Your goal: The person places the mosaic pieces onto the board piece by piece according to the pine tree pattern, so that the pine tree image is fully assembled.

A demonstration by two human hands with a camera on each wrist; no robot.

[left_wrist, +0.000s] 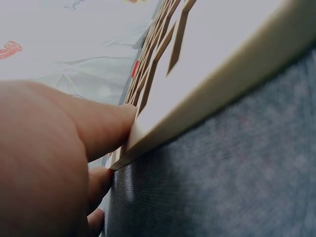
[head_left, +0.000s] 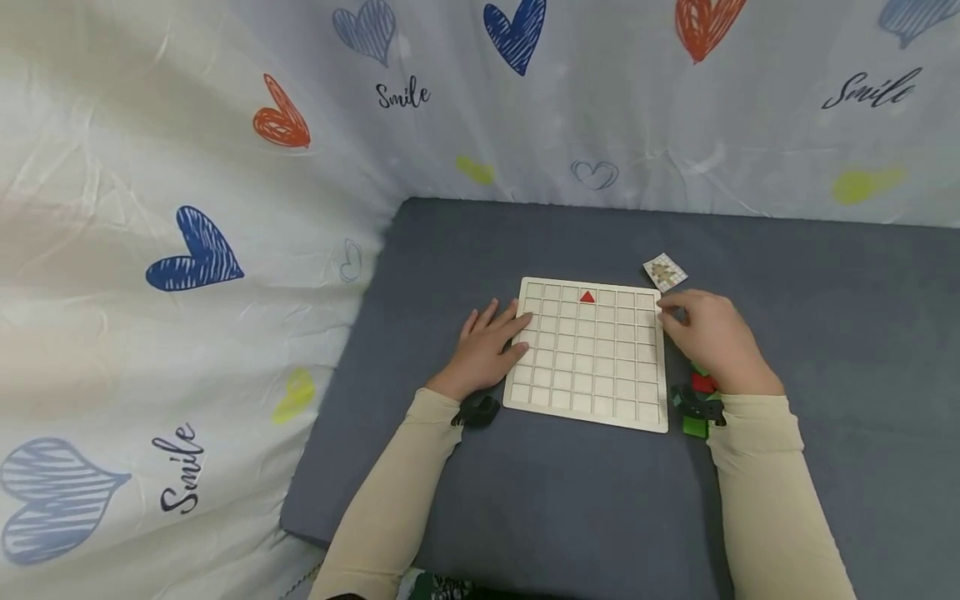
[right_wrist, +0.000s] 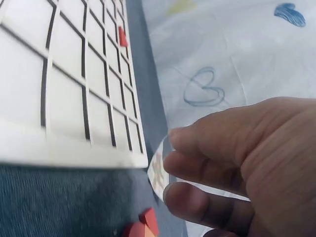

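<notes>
A pale grid board lies on the grey surface, with one red triangle piece in a cell along its far row. My left hand rests at the board's left edge, thumb and index fingertips on the rim, the other fingers spread. In the left wrist view, the thumb touches the board's edge. Beside the far right corner is my right hand, fingers loosely bent, nothing seen between them. A small patterned card lies just beyond it; in the right wrist view the fingers partly cover the card.
Red and green pieces lie right of the board, partly hidden under the right wrist and its black camera. Red pieces also show low in the right wrist view. A white curtain with printed hearts borders the surface behind and left.
</notes>
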